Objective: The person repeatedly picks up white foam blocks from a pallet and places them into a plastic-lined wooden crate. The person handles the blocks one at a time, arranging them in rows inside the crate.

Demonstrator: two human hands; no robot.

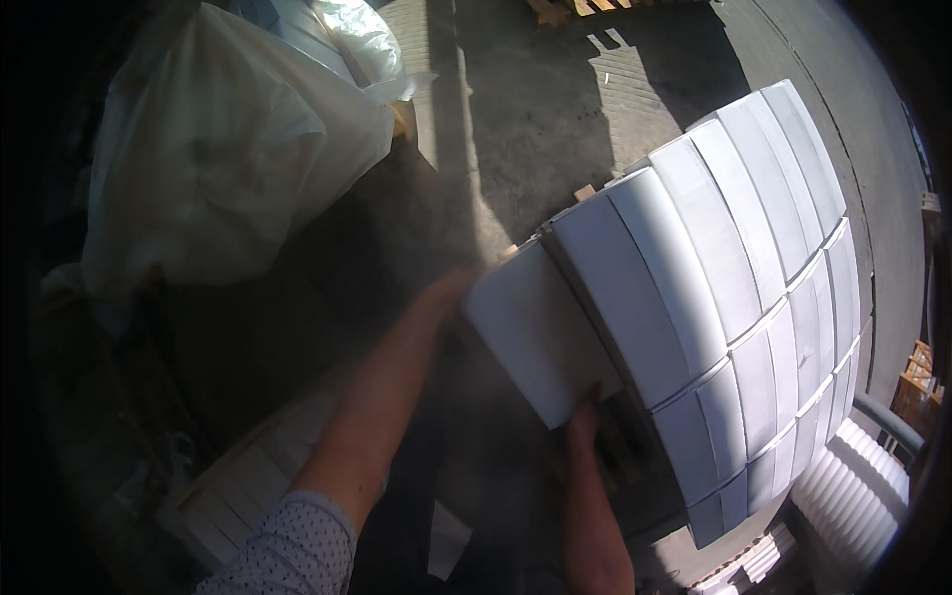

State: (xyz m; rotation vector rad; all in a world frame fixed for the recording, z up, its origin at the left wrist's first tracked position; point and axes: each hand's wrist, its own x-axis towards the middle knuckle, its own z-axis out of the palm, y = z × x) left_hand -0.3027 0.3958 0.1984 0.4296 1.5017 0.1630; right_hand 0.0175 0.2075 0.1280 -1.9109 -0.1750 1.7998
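Note:
A plain white box (531, 322) lies at the near left end of a stack of similar white boxes (684, 258), with a narrow dark gap between it and its neighbour. My left hand (452, 290) grips its far left end, the fingers mostly hidden in shadow. At the near corner, my right hand (585, 405) clasps the same box, thumb on top and the other fingers out of sight. The box's underside is hidden, so I cannot tell what it rests on there.
Translucent plastic sheeting (238, 149) covers a bulky load at upper left. Pale boxes (248, 476) sit low at left. White ribbed stacks (853, 486) stand at lower right beside a grey rail (888, 421). Part of a wooden pallet (570, 8) shows at the top; sunlit floor stretches beyond.

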